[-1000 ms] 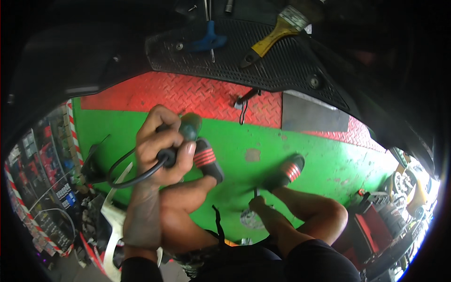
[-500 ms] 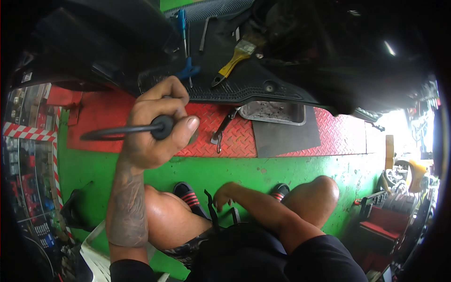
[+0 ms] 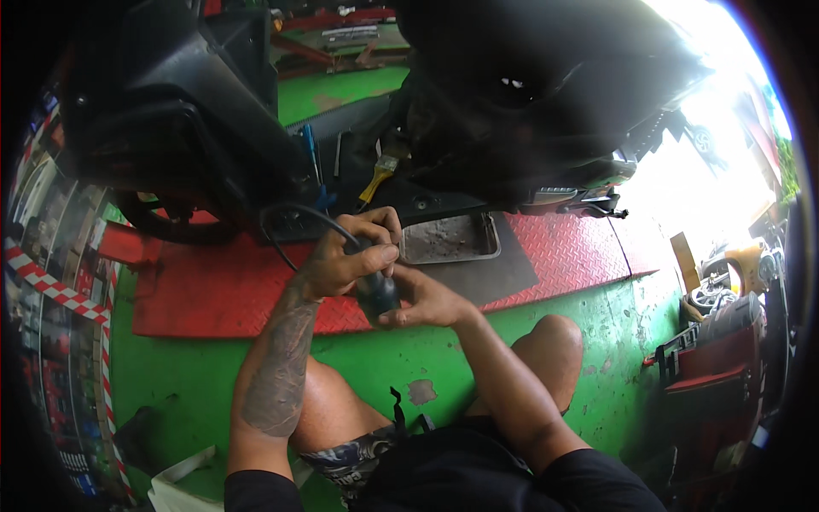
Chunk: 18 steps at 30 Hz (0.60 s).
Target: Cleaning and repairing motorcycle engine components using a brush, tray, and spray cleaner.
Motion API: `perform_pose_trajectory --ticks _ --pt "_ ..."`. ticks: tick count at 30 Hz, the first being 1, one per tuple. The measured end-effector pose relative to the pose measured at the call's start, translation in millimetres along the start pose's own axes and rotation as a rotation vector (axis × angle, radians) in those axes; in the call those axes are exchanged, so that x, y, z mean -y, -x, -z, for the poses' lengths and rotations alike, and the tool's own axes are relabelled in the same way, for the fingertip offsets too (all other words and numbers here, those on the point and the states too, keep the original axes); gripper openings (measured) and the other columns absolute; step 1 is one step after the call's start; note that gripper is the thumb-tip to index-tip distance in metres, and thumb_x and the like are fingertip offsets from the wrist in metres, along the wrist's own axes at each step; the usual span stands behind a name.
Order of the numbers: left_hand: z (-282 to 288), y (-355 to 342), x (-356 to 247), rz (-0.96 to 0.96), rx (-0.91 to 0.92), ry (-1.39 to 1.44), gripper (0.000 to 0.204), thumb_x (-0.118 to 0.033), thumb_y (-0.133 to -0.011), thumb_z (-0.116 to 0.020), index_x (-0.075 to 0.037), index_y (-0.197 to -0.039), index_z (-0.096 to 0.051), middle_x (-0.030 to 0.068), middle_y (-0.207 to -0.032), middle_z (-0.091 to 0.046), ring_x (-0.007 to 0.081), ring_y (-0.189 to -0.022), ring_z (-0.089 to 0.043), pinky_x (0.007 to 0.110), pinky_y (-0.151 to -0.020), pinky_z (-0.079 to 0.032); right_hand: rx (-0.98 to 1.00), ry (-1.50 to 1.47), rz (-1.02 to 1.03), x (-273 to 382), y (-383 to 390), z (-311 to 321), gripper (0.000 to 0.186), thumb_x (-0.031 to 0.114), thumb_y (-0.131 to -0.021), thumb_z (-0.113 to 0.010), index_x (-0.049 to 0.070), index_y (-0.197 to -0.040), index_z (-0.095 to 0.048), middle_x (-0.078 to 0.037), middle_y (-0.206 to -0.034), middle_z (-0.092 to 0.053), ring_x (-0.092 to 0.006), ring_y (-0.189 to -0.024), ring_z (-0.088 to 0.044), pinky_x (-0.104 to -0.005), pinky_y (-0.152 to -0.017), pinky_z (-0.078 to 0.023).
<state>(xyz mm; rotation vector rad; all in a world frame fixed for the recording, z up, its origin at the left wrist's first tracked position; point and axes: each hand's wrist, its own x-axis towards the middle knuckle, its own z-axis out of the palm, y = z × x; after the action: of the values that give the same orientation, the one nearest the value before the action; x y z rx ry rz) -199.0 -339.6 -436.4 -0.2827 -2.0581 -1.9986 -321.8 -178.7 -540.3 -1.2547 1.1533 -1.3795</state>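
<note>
My left hand (image 3: 345,260) is wrapped round the upper end of a dark green, round-bodied corded tool (image 3: 375,294). Its black cable (image 3: 311,213) leaves the top and loops back past the wrist. From the right, my right hand (image 3: 426,299) grips the lower end of the same tool, thumb along its side. The tool's exact kind is hidden by my fingers. Just beyond the hands, a yellow-handled paintbrush (image 3: 376,181) lies on the black footboard of a scooter (image 3: 426,205). A blue-handled screwdriver (image 3: 311,149) and a metal wrench (image 3: 339,154) lie left of the brush.
Under the scooter is a red tread-plate platform (image 3: 213,294) with a metal tray (image 3: 490,253) holding dark debris. Shelving (image 3: 60,358) stands behind red-white tape (image 3: 51,286) at left. A red cart (image 3: 712,367) is at right, on the green floor (image 3: 597,392).
My view has lifted and shows more of the scooter. My right hand has come up from my lap and taken hold of the corded tool, which my left hand has moved rightward and lower.
</note>
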Motion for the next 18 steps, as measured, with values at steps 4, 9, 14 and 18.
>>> perform_pose_trajectory --ticks 4,9,14,18 --pt "-5 -4 10 -0.043 -0.085 -0.159 0.031 -0.020 -0.091 -0.069 0.000 -0.067 -0.064 0.0018 -0.088 -0.055 0.0112 -0.081 -0.055 0.029 -0.072 -0.045 -0.159 0.007 -0.049 -10 3 -30 0.079 0.024 -0.081 -0.089 0.005 -0.146 -0.048 -0.007 -0.115 -0.064 -0.0127 -0.097 -0.063 -0.0282 -0.082 -0.055" --pt "-27 -3 13 0.077 -0.441 -0.229 0.034 -0.020 -0.093 -0.066 -0.002 -0.065 -0.058 0.0020 -0.087 -0.052 0.0086 -0.074 -0.050 0.027 -0.067 -0.039 -0.670 0.401 0.099 -8 4 -64 0.078 0.023 -0.083 -0.087 0.004 -0.146 -0.045 -0.011 -0.121 -0.064 -0.0180 -0.110 -0.062 -0.0334 -0.098 -0.052" --pt "-38 6 -41 -0.038 -0.197 -0.269 0.034 -0.019 -0.093 -0.066 -0.001 -0.065 -0.057 0.0020 -0.087 -0.052 0.0086 -0.074 -0.050 0.027 -0.067 -0.039 -0.112 0.119 0.055 26 26 -37 0.082 0.018 -0.083 -0.085 0.005 -0.150 -0.041 -0.014 -0.130 -0.061 -0.0201 -0.123 -0.057 -0.0366 -0.110 -0.044" --pt "-28 29 -41 -0.083 -0.242 -0.267 0.033 -0.018 -0.095 -0.066 -0.001 -0.068 -0.061 0.0014 -0.087 -0.054 0.0091 -0.076 -0.054 0.027 -0.070 -0.043 0.113 0.083 -0.082 44 17 -32 0.077 0.023 -0.084 -0.087 0.003 -0.147 -0.047 -0.014 -0.130 -0.063 -0.0204 -0.121 -0.060 -0.0368 -0.105 -0.048"
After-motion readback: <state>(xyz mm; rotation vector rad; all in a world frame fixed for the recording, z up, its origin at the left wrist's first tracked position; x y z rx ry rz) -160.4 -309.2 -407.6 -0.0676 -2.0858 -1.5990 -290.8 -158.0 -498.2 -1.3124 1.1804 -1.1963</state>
